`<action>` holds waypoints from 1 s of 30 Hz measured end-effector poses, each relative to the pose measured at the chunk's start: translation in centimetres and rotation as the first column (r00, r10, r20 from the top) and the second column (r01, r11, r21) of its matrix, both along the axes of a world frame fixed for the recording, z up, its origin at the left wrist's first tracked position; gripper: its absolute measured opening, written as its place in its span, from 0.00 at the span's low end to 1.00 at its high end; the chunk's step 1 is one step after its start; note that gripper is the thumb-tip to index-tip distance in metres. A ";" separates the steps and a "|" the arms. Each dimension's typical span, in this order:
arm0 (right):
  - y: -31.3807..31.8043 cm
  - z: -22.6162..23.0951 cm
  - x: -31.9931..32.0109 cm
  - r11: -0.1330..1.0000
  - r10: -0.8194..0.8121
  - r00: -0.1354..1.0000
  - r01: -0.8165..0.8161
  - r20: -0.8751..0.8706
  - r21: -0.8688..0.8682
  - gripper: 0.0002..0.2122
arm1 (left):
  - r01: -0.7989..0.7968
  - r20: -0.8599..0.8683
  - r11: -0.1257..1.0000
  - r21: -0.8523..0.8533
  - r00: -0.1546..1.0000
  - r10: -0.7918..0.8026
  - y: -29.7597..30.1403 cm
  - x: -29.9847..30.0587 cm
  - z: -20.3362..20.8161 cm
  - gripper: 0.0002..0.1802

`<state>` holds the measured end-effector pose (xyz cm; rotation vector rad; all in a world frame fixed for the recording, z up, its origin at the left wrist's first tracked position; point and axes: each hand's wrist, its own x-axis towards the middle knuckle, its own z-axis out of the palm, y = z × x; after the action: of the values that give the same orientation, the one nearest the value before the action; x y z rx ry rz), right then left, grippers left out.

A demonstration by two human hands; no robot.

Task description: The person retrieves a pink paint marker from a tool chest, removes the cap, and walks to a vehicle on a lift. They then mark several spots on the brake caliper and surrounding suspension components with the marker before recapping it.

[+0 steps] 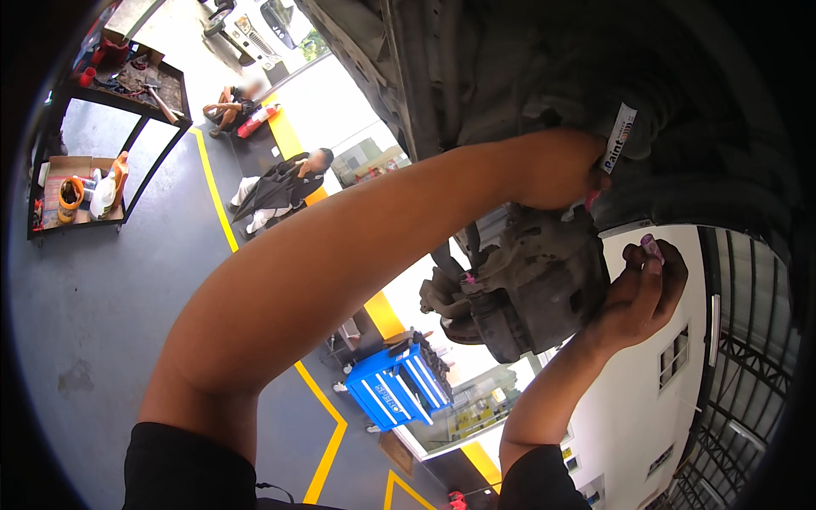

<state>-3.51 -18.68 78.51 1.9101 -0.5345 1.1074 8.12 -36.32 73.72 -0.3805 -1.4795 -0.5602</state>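
Note:
A white paint marker (619,138) with a pink end slants up out of my left hand (578,170), which is closed around it beside the dark suspension parts. The wrist hides most of those fingers. Lower and to the right, my right hand (642,293) pinches a small pink marker cap (652,247) between thumb and fingers. Between my two arms hangs a dirty brown-grey brake caliper (544,285). A small bolt on its left side carries a pink paint mark (467,278).
The car's dark underbody (510,68) spans the top. A blue tool chest (399,387) stands below the caliper in view. At upper left is a black tool cart (127,106); two people (293,187) sit near a red fire extinguisher (257,121). Yellow lines (327,459) mark the grey floor.

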 end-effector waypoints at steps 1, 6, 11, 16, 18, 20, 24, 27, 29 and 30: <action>0.0 0.0 0.0 1.000 0.008 1.000 -0.008 -0.002 0.004 0.09 | 0.023 -0.016 1.000 -0.021 1.000 -0.023 0.0 0.1 0.0 0.17; -0.1 0.1 0.0 1.000 -0.002 1.000 0.002 -0.012 -0.022 0.10 | 0.056 0.027 0.997 -0.059 0.998 -0.054 -0.3 0.4 0.0 0.16; 0.0 -0.1 0.3 1.000 -0.016 1.000 0.016 -0.005 -0.024 0.10 | -0.118 -0.113 0.983 -0.138 0.988 0.103 0.0 -0.2 0.3 0.16; -0.2 -0.2 0.4 1.000 0.006 1.000 -0.005 0.002 -0.027 0.10 | -0.141 -0.050 0.976 -0.167 0.990 0.134 0.1 -0.2 1.0 0.13; -0.2 -0.2 0.4 1.000 0.006 1.000 -0.006 0.004 -0.024 0.11 | -0.224 -0.105 0.949 -0.223 0.973 0.205 0.4 0.0 1.0 0.10; -0.1 -0.2 0.5 1.000 0.002 1.000 -0.002 0.004 -0.021 0.11 | -0.294 -0.150 0.927 -0.231 0.953 0.265 0.9 0.1 1.2 0.09; -0.1 -0.2 0.6 1.000 0.006 1.000 -0.006 0.006 -0.015 0.11 | -0.328 -0.163 0.920 -0.215 0.941 0.297 1.6 0.0 1.2 0.10; -0.2 -0.2 0.7 1.000 0.018 1.000 -0.018 0.012 -0.020 0.11 | -0.296 -0.185 0.932 -0.208 0.948 0.259 1.4 0.0 1.1 0.11; -0.2 -0.3 0.7 1.000 0.020 1.000 -0.019 0.014 -0.024 0.11 | -0.268 -0.217 0.936 -0.228 0.951 0.220 1.1 0.1 0.9 0.10; -0.2 -0.3 0.7 0.999 0.018 1.000 -0.017 0.015 -0.026 0.11 | -0.246 -0.171 0.943 -0.225 0.963 0.211 1.0 0.2 0.8 0.10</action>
<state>-2.84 -18.85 78.23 1.8884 -0.5099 1.1356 8.31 -35.32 74.50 -0.4243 -1.4316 -0.1598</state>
